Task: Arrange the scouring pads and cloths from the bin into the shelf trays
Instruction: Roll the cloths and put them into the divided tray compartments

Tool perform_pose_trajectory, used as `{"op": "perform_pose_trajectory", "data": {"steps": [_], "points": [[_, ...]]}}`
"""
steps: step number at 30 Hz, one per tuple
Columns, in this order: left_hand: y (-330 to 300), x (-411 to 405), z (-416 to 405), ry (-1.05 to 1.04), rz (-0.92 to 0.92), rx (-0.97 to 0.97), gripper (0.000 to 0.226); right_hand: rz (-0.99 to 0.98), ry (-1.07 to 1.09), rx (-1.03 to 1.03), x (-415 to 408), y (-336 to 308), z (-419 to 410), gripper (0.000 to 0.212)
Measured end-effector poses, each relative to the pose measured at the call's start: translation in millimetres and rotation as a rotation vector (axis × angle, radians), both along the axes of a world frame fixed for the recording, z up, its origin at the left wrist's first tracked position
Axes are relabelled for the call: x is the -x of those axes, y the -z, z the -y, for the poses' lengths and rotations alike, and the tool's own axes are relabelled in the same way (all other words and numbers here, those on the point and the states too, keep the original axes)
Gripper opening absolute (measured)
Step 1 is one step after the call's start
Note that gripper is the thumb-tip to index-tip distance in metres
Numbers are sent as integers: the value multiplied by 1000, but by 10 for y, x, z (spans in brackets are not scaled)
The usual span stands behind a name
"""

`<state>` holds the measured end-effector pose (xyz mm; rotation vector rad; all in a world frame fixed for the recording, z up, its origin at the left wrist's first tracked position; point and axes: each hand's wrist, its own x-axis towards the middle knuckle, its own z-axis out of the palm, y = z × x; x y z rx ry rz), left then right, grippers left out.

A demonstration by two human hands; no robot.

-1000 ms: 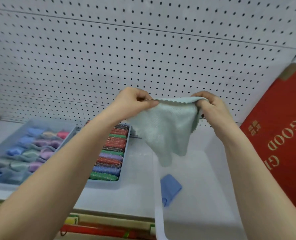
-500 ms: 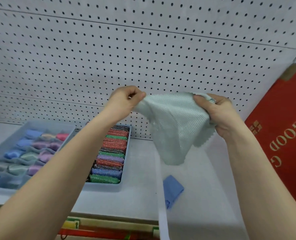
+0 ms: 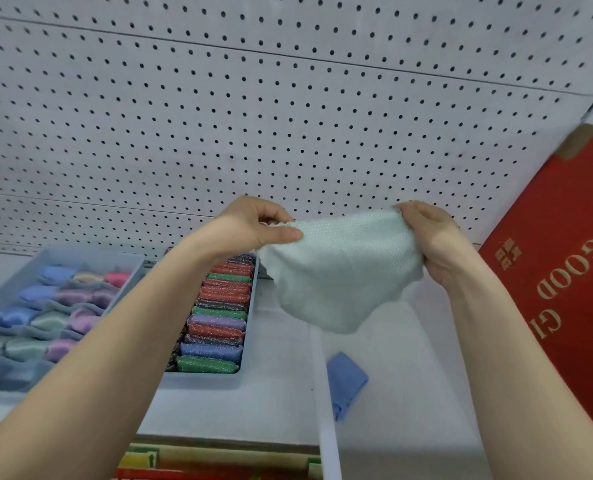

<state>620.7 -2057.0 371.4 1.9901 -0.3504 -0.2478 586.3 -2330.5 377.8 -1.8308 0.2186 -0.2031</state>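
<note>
While held aloft above the clear bin [image 3: 322, 393], pale green cloth [image 3: 340, 271] pinched by left hand [image 3: 253, 223], gripped by right hand [image 3: 430, 237], blue cloth [image 3: 345, 379] inside bin, scouring pad tray [image 3: 248, 341] at left.

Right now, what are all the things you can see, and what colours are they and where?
Mint cloth: one, pale green, held up in the air above the bin.
Blue cloth: one, blue, folded, lying inside the bin.
Bin: one, clear, on the shelf at the right.
Cloth tray: one, grey-blue, far left, full of rolled pastel cloths.
Scouring pad tray: one, grey-blue, middle, a row of sparkly red, green, blue, purple and dark pads.
Pegboard: one, white, behind.
Red box: one, red with gold letters, far right.
Hands: left and right, each pinching the mint cloth.
</note>
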Motion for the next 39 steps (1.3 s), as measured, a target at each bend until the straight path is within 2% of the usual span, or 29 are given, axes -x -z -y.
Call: {"op": "perform_pose_trajectory", "data": {"steps": [2, 4, 6, 10, 12, 14, 16, 18, 20, 22, 24, 26, 29, 33, 37, 39], "points": [[51, -6, -8, -43, -8, -52, 18, -62, -101, -84, 49, -18, -9, 19], [111, -24, -41, -93, -8, -64, 12, -132, -260, -90, 86, -7, 48, 26], [146, -21, -83, -121, -10, -50, 11, -148, -317, -22, 97, 21, 85, 30], [160, 15, -161, -59, -47, -125, 18, -31, -132, -122, 72, 58, 52, 7], [185, 29, -179, -68, -41, -170, 20, 31, -81, -195, 65, 55, 68, 11], [230, 7, -188, -156, 36, -180, 16, 89, -125, -189, 107, 10, 71, 14], [258, -6, -174, -261, 148, -225, 7, 102, -309, -98, 192, -55, 60, 17], [255, -6, -129, -308, 202, -218, 8, 17, -598, 12, 325, -150, -10, 19], [203, 48, -49, -271, 212, -153, 18, -76, -821, 171, 439, -242, -101, 23], [129, 118, 61, -164, 188, -23, 24, -108, -901, 215, 485, -294, -206, 23], [51, 221, 166, -36, 166, 74, 29, -82, -832, 126, 478, -297, -337, 19], [-16, 316, 224, 46, 163, 134, 34, 25, -613, 49, 422, -254, -433, 6], [-87, 415, 250, 73, 116, 237, 32, 204, -335, 22, 383, -190, -452, 14], [-134, 511, 281, 135, 83, 289, 17, 336, -291, 70, 408, -162, -494, 15], [-112, 531, 315, 124, 175, 235, 61, 361, -261, 138, 402, -104, -520, 14], [-111, 540, 323, 112, 226, 201, 72, 342, -256, 138, 397, -72, -493, 19]]}}
